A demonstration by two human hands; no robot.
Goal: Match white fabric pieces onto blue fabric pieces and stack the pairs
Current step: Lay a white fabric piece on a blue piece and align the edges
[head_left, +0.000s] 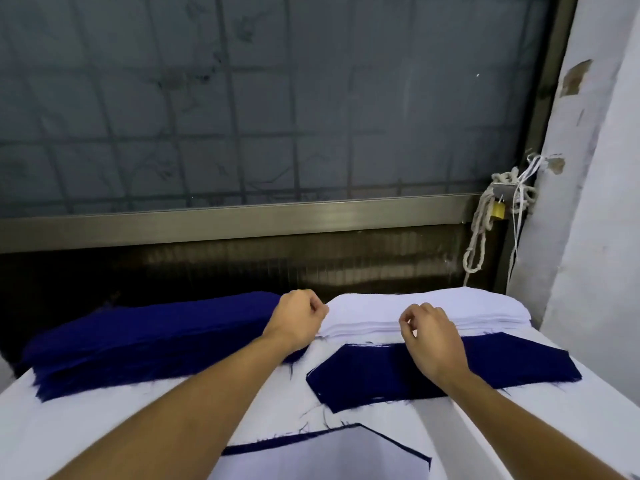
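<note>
One blue piece lies flat right of centre, uncovered, awaiting its white partner. Just behind it sits the white stack. The left hand and right hand curl at its near edge, likely to peel off the top sheet, though I cannot tell whether they hold cloth. A finished pair lies at bottom centre and the blue stack at left, all on the bench.

Soft, even light covers my bench; shadows are faint. Behind it is dim. Edges bow, detail slightly smeared
</note>
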